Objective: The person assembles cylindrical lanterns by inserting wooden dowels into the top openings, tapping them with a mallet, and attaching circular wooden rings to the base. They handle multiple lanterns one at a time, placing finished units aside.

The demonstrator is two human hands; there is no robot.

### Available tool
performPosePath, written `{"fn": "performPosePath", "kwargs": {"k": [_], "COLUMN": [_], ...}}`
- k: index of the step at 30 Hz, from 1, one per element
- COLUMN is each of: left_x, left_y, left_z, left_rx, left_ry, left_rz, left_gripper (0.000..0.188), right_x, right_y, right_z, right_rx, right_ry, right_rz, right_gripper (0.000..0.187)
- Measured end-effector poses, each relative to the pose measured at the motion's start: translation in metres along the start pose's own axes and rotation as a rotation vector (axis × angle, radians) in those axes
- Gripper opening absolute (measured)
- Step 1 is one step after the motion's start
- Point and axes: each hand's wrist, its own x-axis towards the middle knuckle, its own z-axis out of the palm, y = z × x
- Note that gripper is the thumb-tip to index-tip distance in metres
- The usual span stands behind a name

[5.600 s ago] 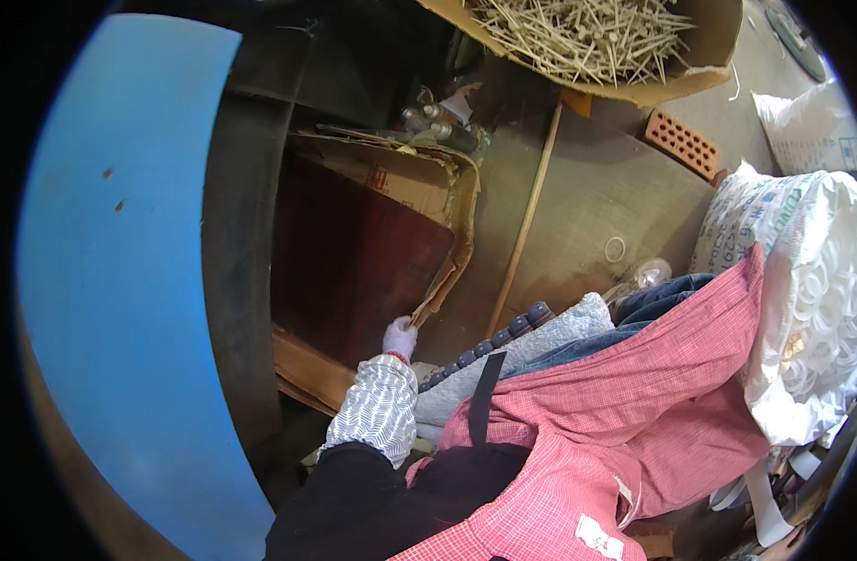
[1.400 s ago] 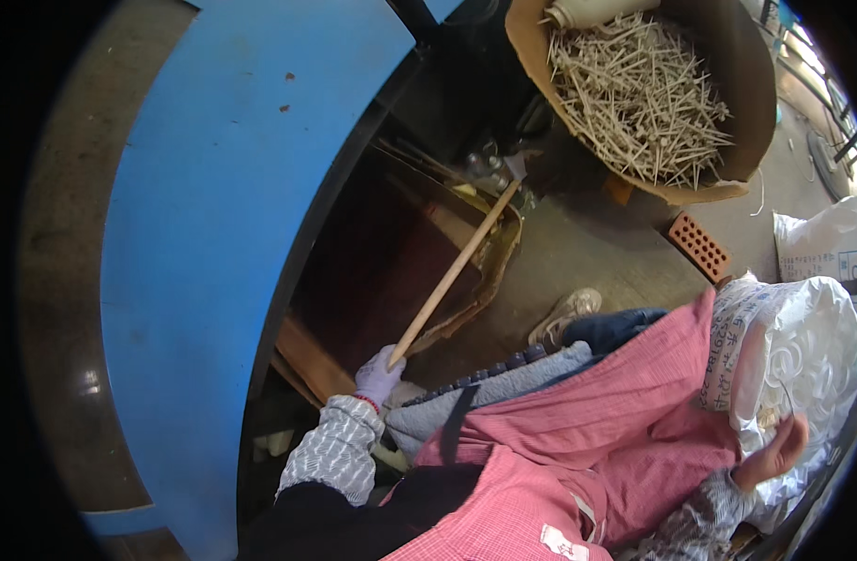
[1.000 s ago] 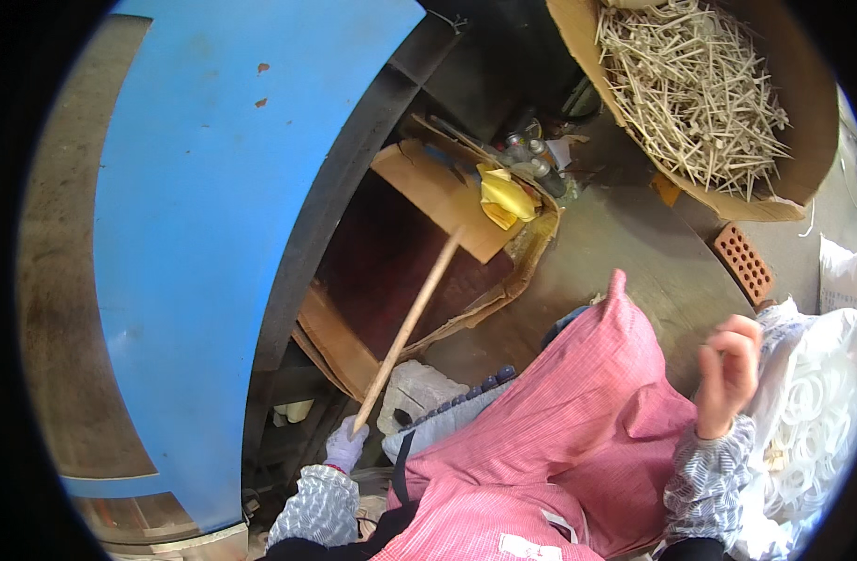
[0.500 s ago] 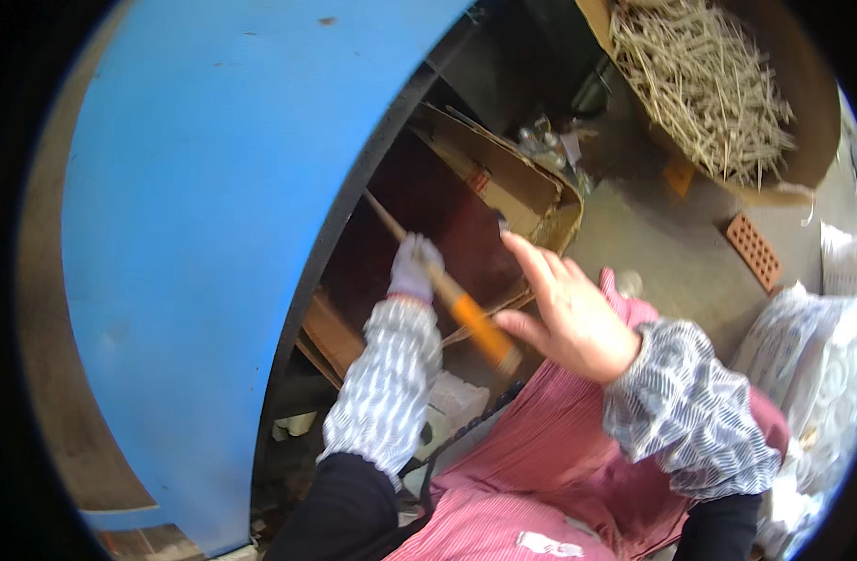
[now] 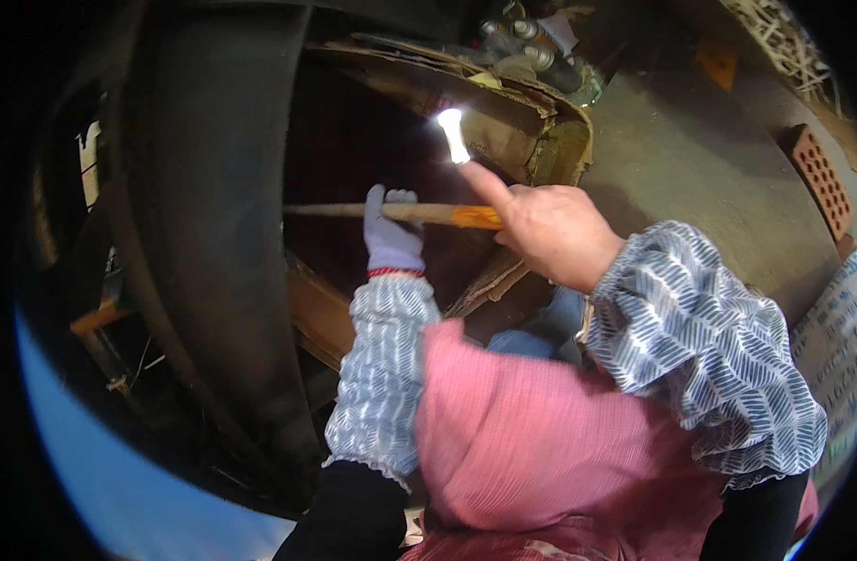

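A torn cardboard box point(image 5: 565, 154) lies beyond my gloved left hand point(image 5: 394, 234) and bare right hand point(image 5: 557, 236); an orange-banded wooden stick point(image 5: 433, 214) runs between them. My left wraps it (whether my right grips, I can't tell); a loose hold could let it slip.

On your right, at the rim of the head view, a pale sack point(image 5: 828, 348) carried rows of printed characters, dark bluish ones higher up and green ones below. Ahead of you, the cardboard box point(image 5: 503, 138) bore a small red printed patch and dark lettering inside. Bottle point(image 5: 543, 58) labels behind it were too small to read.
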Motion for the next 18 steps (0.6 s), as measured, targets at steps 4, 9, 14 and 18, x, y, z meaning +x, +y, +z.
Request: {"fn": "performPosePath", "kwargs": {"k": [4, 9, 14, 18], "left_x": [0.056, 0.098, 0.109, 0.027], "left_y": [0.005, 0.006, 0.015, -0.044], "left_z": [-0.074, -0.105, -0.135, -0.165], "left_rx": [0.020, 0.193, 0.298, 0.085], "left_ry": [-0.030, 0.103, 0.048, -0.171], "left_rz": [-0.058, 0.107, 0.029, -0.248], "left_gripper": [0.023, 0.016, 0.017, 0.026], "right_x": [0.037, 0.066, 0.084, 0.028], "right_y": [0.018, 0.036, 0.028, 0.059], "right_z": [0.077, 0.155, 0.161, 0.140], "right_rx": [0.037, 0.200, 0.137, 0.071], "right_ry": [0.029, 0.095, 0.075, -0.155], "right_rz": [-0.090, -0.121, -0.246, -0.350], "right_gripper": [0.068, 0.064, 0.067, 0.083]}}
